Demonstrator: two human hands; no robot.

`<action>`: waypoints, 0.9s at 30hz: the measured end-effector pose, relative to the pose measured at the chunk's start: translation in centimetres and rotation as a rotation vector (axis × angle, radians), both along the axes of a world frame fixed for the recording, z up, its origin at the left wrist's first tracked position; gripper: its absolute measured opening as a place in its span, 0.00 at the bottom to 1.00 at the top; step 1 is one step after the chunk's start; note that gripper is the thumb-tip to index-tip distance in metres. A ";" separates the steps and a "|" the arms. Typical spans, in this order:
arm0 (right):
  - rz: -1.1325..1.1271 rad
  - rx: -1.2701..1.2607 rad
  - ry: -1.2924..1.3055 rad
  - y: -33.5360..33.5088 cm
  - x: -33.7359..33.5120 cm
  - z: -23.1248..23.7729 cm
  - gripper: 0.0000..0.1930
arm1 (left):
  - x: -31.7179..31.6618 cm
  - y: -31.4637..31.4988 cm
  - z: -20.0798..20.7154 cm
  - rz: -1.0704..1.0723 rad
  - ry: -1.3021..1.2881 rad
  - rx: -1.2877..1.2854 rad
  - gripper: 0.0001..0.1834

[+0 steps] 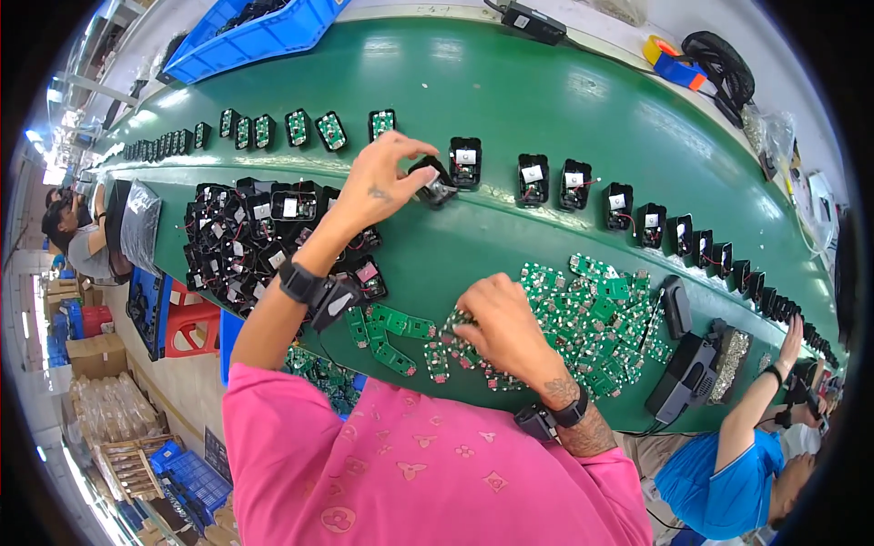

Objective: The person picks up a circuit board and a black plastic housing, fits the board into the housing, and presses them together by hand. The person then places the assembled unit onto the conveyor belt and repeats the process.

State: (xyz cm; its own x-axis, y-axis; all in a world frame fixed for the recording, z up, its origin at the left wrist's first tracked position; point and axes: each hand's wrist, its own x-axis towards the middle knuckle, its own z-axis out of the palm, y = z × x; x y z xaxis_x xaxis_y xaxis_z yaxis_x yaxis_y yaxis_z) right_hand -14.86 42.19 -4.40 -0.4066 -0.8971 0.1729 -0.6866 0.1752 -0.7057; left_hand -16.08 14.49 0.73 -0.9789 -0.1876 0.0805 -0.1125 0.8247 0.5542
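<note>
My left hand (381,182) reaches over the bench with thumb and fingers closed round a small black plastic housing (435,185), which is tilted. Just right of it an open black housing (465,162) with a pale part inside stands upright. Lower down, my right hand (503,326) is closed in a pinch on a green circuit board (456,320), partly hidden by the fingers. Beside that hand spreads a loose heap of green circuit boards (592,318). A pile of black housings (241,237) with wires lies left, near my left forearm.
A row of black housings runs across the green bench (382,68); those on the left hold green boards (297,128). A blue crate (250,38) sits at the far left. Right stands a dark grey device (681,378). A co-worker in blue (724,482) works nearby.
</note>
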 end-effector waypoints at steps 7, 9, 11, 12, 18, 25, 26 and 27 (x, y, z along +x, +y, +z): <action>-0.256 -0.143 -0.562 1.1 -1.1 1.2 0.11 | 2.6 3.6 -1.0 0.010 -0.141 -0.013 0.47; -0.371 -0.201 -0.653 1.6 -1.5 0.6 0.14 | 2.2 4.3 -2.9 0.103 0.008 -0.251 0.44; -0.395 -0.260 -0.823 1.9 -1.5 0.3 0.16 | 1.7 4.7 -3.8 0.142 0.037 -0.258 0.39; -0.395 -0.311 -0.902 2.0 -1.5 0.2 0.17 | 1.7 4.8 -4.0 0.198 0.076 -0.227 0.36; -0.457 -0.538 -1.220 3.9 -2.4 -0.1 0.14 | 3.6 8.8 -1.8 0.283 0.084 0.199 0.26; -0.357 -0.579 -1.356 3.4 -2.8 1.3 0.14 | 6.1 13.2 -3.0 0.007 0.087 0.698 0.19; -0.354 -0.587 -1.373 3.4 -2.9 1.3 0.14 | 6.4 14.2 -2.2 0.120 -0.012 0.695 0.21; -0.359 -0.591 -1.372 3.6 -3.0 1.4 0.14 | 6.1 14.4 -2.6 0.114 -0.015 0.694 0.21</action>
State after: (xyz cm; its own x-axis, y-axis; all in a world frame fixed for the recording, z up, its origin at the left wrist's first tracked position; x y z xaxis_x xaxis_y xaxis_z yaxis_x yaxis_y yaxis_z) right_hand -17.84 45.77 -3.00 -0.7185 -0.6602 -0.2188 0.5456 -0.3400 -0.7660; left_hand -9.96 28.86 -1.84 -0.9502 -0.2922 -0.1086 -0.1891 0.2632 0.9460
